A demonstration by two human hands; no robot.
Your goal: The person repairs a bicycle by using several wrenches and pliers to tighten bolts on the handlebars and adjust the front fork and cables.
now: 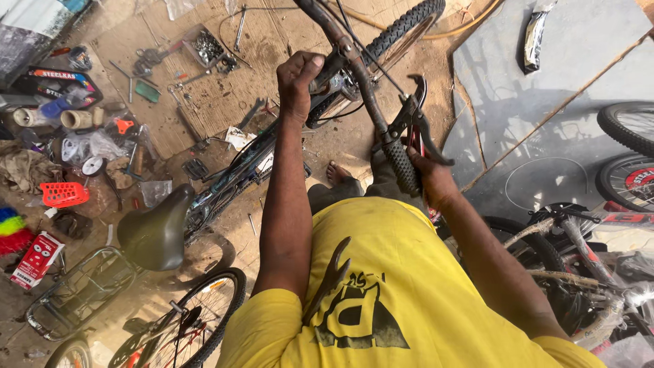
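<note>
I judge I'm mid brake-lever fitting: left hand (298, 80) clamps the handlebar (354, 68), right hand (430, 178) closes around its rubber grip (402, 163); next needs a steady bar.

A small red-and-white carton (37, 259) lies on the floor at the far left beside the bicycle rack, a flat black package with red lettering (58, 80) sits further up that side, and a dark shiny wrapper (535, 37) rests on the grey sheet at the top right.
</note>
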